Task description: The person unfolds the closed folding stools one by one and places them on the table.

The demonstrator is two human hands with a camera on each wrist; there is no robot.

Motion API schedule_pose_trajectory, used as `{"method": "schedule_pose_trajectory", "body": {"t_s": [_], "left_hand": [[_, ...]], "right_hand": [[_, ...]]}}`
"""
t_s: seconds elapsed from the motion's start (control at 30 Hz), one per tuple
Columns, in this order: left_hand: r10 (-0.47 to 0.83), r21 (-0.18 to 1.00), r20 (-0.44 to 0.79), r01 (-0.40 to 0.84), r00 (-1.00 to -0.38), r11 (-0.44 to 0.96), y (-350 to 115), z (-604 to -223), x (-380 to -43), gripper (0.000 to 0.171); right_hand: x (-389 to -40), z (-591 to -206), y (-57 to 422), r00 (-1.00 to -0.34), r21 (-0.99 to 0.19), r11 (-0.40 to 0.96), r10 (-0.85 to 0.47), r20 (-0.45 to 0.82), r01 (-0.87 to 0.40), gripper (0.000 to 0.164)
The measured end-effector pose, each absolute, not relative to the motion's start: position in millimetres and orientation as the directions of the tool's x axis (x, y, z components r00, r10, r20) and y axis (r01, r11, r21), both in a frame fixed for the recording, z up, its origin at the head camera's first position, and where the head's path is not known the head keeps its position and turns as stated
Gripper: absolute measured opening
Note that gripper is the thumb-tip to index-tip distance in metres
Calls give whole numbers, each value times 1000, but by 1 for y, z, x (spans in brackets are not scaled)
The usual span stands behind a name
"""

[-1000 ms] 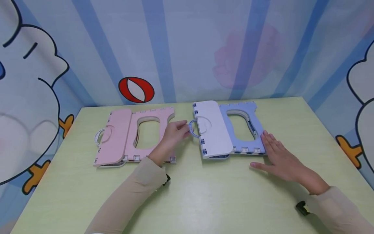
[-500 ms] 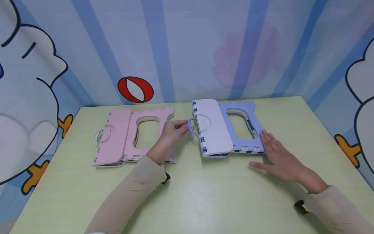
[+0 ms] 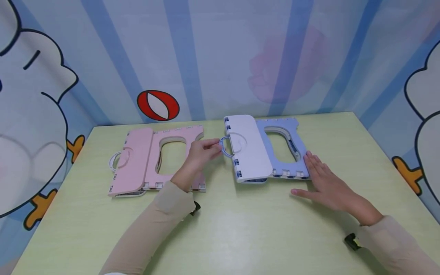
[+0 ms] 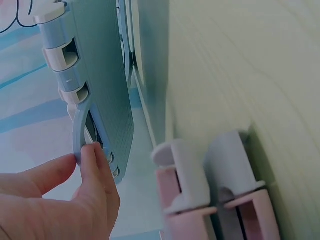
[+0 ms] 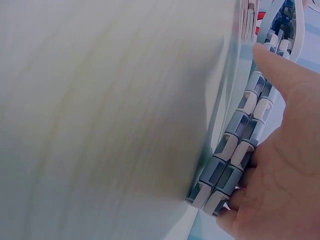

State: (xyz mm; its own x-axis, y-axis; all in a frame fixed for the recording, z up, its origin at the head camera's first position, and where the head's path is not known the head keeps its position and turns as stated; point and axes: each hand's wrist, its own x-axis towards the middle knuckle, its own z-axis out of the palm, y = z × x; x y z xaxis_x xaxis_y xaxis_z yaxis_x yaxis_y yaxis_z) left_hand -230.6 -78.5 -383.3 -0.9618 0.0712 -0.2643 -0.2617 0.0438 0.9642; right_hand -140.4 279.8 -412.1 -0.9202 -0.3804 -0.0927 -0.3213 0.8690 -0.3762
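Folded nearly flat on the table, a blue folding step stool with a whitish top panel lies right of centre. My left hand pinches its small blue carry handle between thumb and fingertips; the left wrist view shows that handle close up. On the stool's other side my right hand has its fingers straight along the right edge, thumb spread apart. The right wrist view shows the stool's hinged edge against those fingers. A pink folding step stool lies folded to the left, partly behind my left hand.
The pale green table extends in front of both stools. A striped blue backdrop with cartoon figures rises behind and at both sides. In the left wrist view, the pink stool's hinges sit close beside my left hand.
The head view has drifted slightly, and the blue stool with both hands appears a little farther left and up. Both hands keep their places on it.
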Motion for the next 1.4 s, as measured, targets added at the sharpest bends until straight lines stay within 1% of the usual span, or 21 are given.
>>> {"method": "schedule_pose_trajectory", "body": {"t_s": [0.17, 0.57, 1.1, 1.4], "left_hand": [[54, 959, -283, -282, -958, 33, -80, -382, -234, 37], [74, 961, -262, -253, -962, 111, -81, -363, -235, 40], [62, 976, -211, -206, -976, 77, -81, -351, -238, 40], [67, 980, -196, -194, -978, 33, -83, -343, -239, 37]], "right_hand": [[-142, -412, 278, -920, -385, 866, -380, -97, -317, 111], [-145, -412, 275, -918, -407, 858, -384, -103, -313, 112], [-146, -409, 270, -912, -451, 836, -397, -107, -311, 112], [-147, -410, 269, -913, -470, 830, -392, -108, -301, 112]]}}
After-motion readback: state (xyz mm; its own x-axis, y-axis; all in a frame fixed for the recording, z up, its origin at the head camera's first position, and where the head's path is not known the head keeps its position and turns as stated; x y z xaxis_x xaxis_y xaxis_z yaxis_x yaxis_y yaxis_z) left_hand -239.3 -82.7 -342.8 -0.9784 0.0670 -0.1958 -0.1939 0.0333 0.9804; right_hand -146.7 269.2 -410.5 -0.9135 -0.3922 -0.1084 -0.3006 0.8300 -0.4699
